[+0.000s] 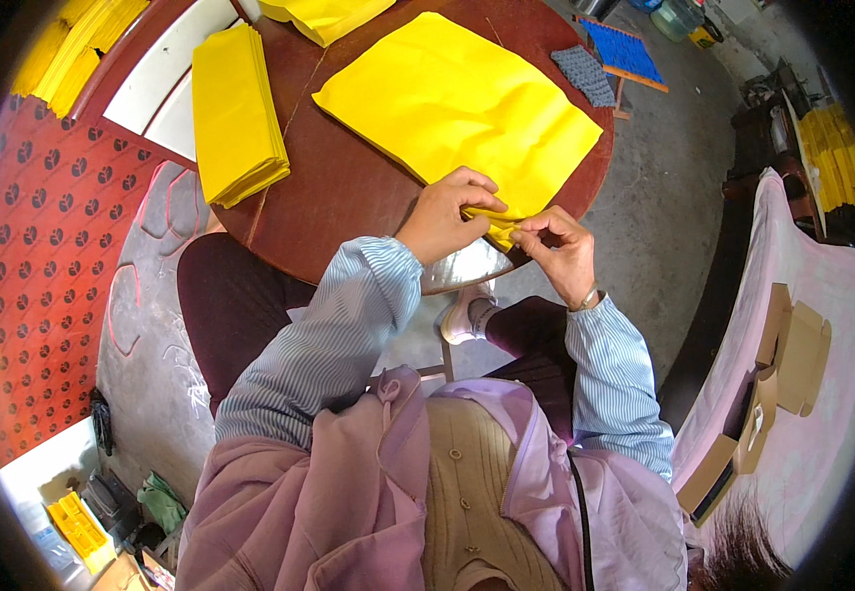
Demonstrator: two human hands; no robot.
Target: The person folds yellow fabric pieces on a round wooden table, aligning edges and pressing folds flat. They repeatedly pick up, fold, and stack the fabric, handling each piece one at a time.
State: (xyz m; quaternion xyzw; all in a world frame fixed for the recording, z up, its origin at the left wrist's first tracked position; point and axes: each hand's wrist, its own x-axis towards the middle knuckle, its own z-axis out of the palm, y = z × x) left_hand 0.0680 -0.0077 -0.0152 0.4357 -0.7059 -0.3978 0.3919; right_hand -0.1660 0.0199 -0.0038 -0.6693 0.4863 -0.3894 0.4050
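Observation:
A large yellow cloth piece (pixel 467 108), soft and slightly creased, lies across the round brown table (pixel 334 217). Its near corner is gathered at the table's front edge, between my two hands. My left hand (pixel 452 217) has its thumb and fingers closed on the gathered edge. From the right, my right hand (pixel 560 251) pinches the same corner between thumb and forefinger. Exactly how the fold lies under the fingertips is partly hidden. A thick stack of folded yellow cloth (pixel 235 113) stands to the left on the table.
More yellow cloth (pixel 324 15) lies at the table's far edge. A grey knitted pad (pixel 583 76) and a blue-topped stool (pixel 626 54) are at the far right. Opened cardboard boxes (pixel 802 360) rest on a pink-covered surface (pixel 831 286) at right.

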